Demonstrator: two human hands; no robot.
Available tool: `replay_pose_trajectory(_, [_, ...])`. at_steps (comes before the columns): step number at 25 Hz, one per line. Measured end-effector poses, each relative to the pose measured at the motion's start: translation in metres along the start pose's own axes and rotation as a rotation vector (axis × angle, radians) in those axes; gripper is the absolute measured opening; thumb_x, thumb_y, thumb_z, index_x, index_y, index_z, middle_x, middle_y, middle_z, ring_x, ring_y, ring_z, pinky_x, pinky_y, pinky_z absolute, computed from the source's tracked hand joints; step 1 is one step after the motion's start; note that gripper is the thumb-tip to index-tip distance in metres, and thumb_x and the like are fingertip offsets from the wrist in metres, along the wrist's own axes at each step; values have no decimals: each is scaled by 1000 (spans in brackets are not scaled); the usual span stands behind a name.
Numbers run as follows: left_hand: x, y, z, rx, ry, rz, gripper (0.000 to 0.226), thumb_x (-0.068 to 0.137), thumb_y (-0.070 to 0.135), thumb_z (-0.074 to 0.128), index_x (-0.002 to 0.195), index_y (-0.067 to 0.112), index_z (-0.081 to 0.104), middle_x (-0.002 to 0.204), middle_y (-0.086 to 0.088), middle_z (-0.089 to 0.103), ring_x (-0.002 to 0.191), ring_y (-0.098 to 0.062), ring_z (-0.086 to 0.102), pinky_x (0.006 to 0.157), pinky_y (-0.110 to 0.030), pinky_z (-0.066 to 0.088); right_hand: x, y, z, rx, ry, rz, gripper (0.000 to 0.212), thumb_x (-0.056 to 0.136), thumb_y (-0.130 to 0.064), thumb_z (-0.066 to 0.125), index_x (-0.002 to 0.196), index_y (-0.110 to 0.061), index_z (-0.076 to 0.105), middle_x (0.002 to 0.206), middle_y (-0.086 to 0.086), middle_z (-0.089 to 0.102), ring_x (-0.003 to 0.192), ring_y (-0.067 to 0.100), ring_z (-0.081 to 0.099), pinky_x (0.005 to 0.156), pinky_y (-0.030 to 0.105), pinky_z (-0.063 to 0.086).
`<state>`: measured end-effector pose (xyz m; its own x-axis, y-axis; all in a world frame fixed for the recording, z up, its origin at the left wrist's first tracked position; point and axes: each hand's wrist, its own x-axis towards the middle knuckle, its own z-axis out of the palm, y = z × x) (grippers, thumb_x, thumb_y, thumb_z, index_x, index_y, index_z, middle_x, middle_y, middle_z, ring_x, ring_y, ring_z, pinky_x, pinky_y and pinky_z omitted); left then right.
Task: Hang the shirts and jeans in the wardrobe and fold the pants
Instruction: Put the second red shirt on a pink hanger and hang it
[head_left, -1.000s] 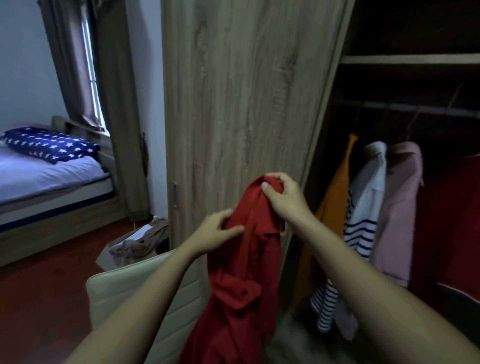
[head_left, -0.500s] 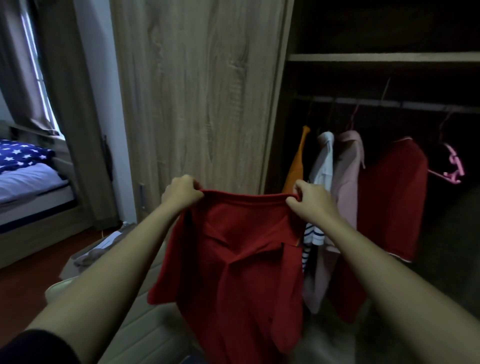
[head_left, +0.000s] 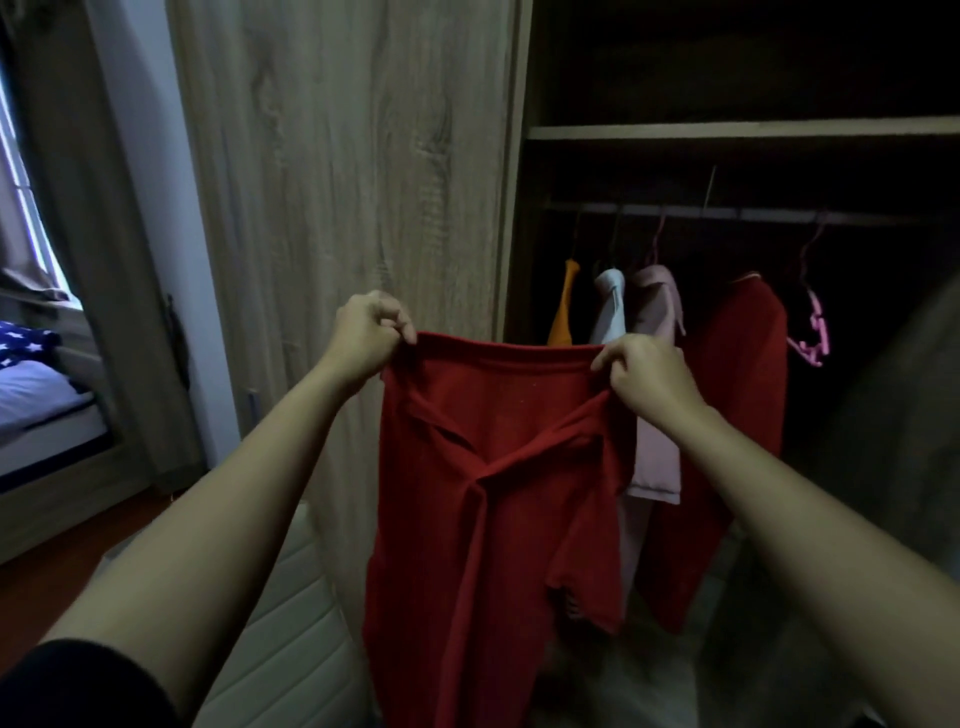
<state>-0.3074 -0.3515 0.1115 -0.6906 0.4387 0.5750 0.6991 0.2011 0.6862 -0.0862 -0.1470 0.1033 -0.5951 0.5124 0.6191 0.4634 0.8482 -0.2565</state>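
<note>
The left grip (head_left: 363, 332) and the right grip (head_left: 644, 374) hold a red shirt (head_left: 493, 493) up by its top edge, one at each corner, with the edge stretched nearly straight between them. Each grip pinches the cloth between thumb and curled fingers. The shirt hangs free in the air below them, with folds crossing its middle and a sleeve drooping on its right side. It hangs in front of the right edge of the closed wardrobe door (head_left: 353, 182) and the left part of the open compartment.

Inside the compartment a rail (head_left: 727, 213) runs under a shelf (head_left: 727, 130). Four garments hang from the rail, close together. From its left end they are an orange one (head_left: 566, 306), a white one (head_left: 610, 306), a pink one (head_left: 657, 364) and a red one (head_left: 737, 389). The held shirt covers the lower part of the first three. A bare pink hanger (head_left: 810, 338) hangs just right of the red garment.

A cream padded chair (head_left: 280, 623) stands low, below the left forearm and beside the door. At the far left are a curtain (head_left: 93, 260) and a bed (head_left: 36, 395) with a starred blue pillow (head_left: 21, 340). A black sleeve (head_left: 67, 686) shows at the bottom left corner.
</note>
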Motion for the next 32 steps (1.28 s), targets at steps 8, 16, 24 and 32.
replay_pose_trajectory(8, [-12, 17, 24, 395, 51, 75, 35, 76, 0, 53, 95, 19, 75, 103, -10, 70, 108, -33, 54, 83, -37, 49, -6, 3, -20, -52, -180, 83, 36, 74, 3, 54, 87, -24, 75, 104, -3, 70, 99, 17, 62, 82, 26, 49])
replay_pose_trajectory(16, [1, 52, 60, 224, -9, 80, 16, 77, 21, 57, 76, 15, 72, 84, -18, 70, 89, -39, 63, 73, -36, 49, -12, 55, -80, 44, -4, 289, 28, 72, 1, 59, 81, -19, 78, 71, 4, 71, 49, 2, 55, 56, 16, 46])
replay_pose_trajectory(24, [-9, 100, 145, 113, -192, 240, 14, 78, 20, 49, 69, 17, 59, 81, -16, 67, 86, -40, 61, 72, -38, 47, -32, 110, -139, -99, -74, 316, 27, 78, -3, 58, 94, -16, 75, 99, 5, 72, 87, 16, 64, 71, 19, 47])
replay_pose_trajectory(32, [-17, 168, 229, 57, -375, 256, 10, 81, 17, 43, 76, 11, 50, 83, -14, 61, 80, -38, 54, 65, -39, 40, -30, 169, -167, -261, -225, 119, 27, 78, 1, 58, 101, -4, 72, 114, 9, 66, 109, 21, 60, 85, 15, 38])
